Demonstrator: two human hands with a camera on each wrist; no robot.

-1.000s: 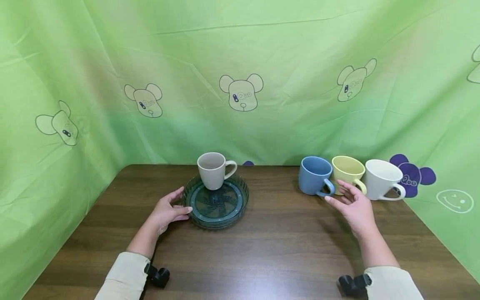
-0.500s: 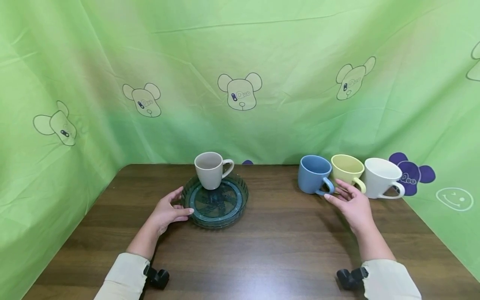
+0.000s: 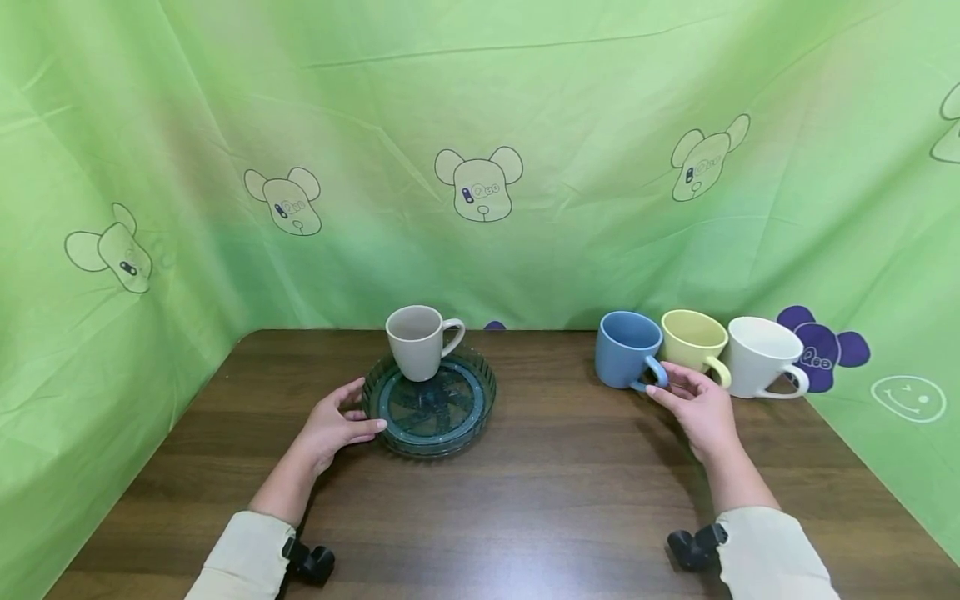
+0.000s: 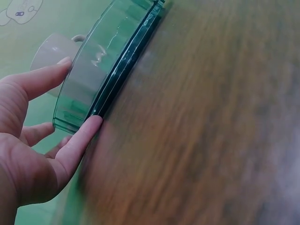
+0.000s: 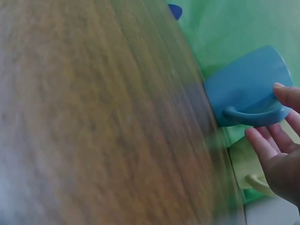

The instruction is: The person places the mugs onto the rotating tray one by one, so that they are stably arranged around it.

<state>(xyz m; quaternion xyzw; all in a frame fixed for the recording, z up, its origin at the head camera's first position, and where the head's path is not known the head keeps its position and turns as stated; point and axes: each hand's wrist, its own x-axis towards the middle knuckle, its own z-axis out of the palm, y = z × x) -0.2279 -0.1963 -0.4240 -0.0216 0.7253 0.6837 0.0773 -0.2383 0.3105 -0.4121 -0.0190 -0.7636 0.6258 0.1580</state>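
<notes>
Right hand [image 3: 701, 412] has edged in around the handle [image 3: 657, 369] of the blue mug [image 3: 625, 358]: thumb and fingers apart on either side, no grip visible. Blue looks like the mug in play. Left hand [image 3: 335, 423] unchanged, fingers spread against the green see-through tray [image 3: 477, 421]. Grey mug [image 3: 414, 346] on it sits slightly further left; tray may be turning. Yellow mug [image 3: 686, 342] and white mug [image 3: 756, 360] stand right of blue on the table [image 3: 525, 517].
</notes>
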